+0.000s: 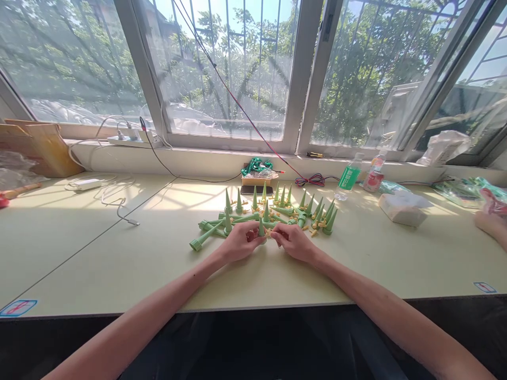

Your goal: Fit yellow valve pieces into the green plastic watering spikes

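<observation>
My left hand (242,241) is closed around a green plastic watering spike (261,229), its pointed end up. Just to the right, the fingers of my right hand (292,241) are pinched together at a small yellow valve (268,232) by the spike's side. How far the valve sits in the spike is too small to tell. Behind both hands stand several more green spikes (227,200), tips upward, with yellow valves (315,231) among them. Other green spikes (206,236) lie on their sides at the left of the group.
A small box with green cords (258,170) and a dark phone (256,190) are behind the spikes. To the right stand a bottle (349,177), a can (373,181) and a tissue pack (404,209). Another person's hand (491,226) is at the right edge. A white cable (121,211) lies left.
</observation>
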The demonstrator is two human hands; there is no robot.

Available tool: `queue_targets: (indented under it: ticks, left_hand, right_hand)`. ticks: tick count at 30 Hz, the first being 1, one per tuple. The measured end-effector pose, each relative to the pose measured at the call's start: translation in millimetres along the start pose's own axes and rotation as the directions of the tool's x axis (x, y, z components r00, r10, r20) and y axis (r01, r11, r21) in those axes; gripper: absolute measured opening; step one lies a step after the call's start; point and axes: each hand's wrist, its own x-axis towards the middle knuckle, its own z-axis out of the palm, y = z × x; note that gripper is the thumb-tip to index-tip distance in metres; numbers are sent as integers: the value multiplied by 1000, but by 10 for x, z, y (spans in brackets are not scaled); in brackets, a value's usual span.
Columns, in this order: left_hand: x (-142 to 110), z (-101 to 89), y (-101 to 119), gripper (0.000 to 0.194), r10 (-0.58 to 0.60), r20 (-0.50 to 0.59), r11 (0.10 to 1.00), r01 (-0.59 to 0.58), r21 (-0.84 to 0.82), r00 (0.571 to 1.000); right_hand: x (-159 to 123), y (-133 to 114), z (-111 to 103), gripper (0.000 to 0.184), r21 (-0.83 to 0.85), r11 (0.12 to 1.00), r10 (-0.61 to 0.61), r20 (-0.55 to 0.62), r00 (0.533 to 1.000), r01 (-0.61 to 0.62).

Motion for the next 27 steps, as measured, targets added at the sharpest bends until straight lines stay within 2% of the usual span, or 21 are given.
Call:
queue_targets:
  ticks: [5, 11, 16, 27]
  left_hand:
    - [1, -4, 3, 16, 13, 6, 1000, -13, 19, 1000]
    - [4, -7, -25, 16, -12, -41, 999, 14, 48, 999]
    - [2, -9, -19, 16, -4, -33, 998, 6, 59, 999]
    - [-4, -3, -21, 13, 57, -25, 995, -55, 82, 998]
  right_hand:
    - [-1, 9, 3, 36, -35, 999, 8, -5, 1000, -8]
    - [-3, 9, 3, 19, 55, 998, 24, 1, 1000, -24]
    - [2, 24, 2, 16, 7, 1000, -2, 3, 1000, 2]
    - [1, 19, 2, 34, -94, 995, -29, 15, 999, 30]
